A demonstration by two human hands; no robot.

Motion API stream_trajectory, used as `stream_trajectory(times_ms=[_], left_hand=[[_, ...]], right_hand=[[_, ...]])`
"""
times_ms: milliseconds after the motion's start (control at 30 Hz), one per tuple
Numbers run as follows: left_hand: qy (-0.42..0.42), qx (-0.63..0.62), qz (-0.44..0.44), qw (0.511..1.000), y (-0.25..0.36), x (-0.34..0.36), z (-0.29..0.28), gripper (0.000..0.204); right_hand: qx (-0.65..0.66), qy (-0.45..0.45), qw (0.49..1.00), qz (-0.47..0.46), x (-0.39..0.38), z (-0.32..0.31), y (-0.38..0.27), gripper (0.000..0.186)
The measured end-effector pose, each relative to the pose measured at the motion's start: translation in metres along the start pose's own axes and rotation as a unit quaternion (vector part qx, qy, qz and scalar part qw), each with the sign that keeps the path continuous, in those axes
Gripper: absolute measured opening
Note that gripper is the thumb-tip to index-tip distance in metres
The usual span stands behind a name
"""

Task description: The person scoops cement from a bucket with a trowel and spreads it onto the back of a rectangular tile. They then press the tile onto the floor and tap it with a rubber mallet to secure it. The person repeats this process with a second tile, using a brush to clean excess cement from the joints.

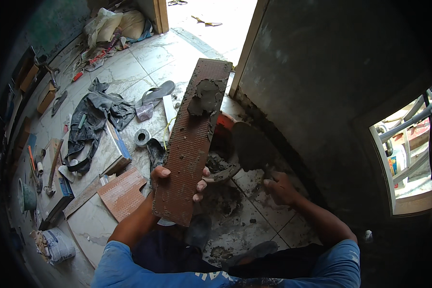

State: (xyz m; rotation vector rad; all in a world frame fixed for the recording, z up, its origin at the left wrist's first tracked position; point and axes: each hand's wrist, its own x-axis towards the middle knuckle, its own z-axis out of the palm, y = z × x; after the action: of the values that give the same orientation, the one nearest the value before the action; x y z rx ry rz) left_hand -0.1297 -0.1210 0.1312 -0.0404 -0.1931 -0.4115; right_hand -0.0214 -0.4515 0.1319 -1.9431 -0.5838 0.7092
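My left hand (161,173) grips the lower part of a long reddish-brown tile strip (183,156), ribbed side up. Its thumb lies on one edge and its fingertips curl round the other. A lump of wet grey mortar (207,97) sits on the strip's far half, with small bits scattered below it. My right hand (279,188) is closed round the handle of a trowel (252,148), whose mortar-coated blade is to the right of the strip. Beneath both is a bucket (224,175) with mortar inside, partly hidden by the strip.
A dark wall (317,91) with a small window opening rises on the right; a bright doorway (216,29) lies ahead. On the left floor are dark cloth (97,115), sandals (158,92), a tape roll (142,138), a cut tile piece (122,193), a hammer (53,168) and a bag (57,246).
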Motion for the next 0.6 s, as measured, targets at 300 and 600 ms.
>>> stream_trajectory(times_ms=[300, 600], left_hand=[[-0.033, -0.008, -0.041, 0.999, -0.023, 0.017, 0.022, 0.086], [-0.019, 0.029, 0.024, 0.999, 0.011, -0.008, 0.018, 0.088]], right_hand=[[-0.232, 0.333, 0.824, -0.395, 0.16, 0.05, -0.028, 0.052], [-0.272, 0.139, 0.937, -0.17, 0.028, 0.057, 0.066, 0.035]])
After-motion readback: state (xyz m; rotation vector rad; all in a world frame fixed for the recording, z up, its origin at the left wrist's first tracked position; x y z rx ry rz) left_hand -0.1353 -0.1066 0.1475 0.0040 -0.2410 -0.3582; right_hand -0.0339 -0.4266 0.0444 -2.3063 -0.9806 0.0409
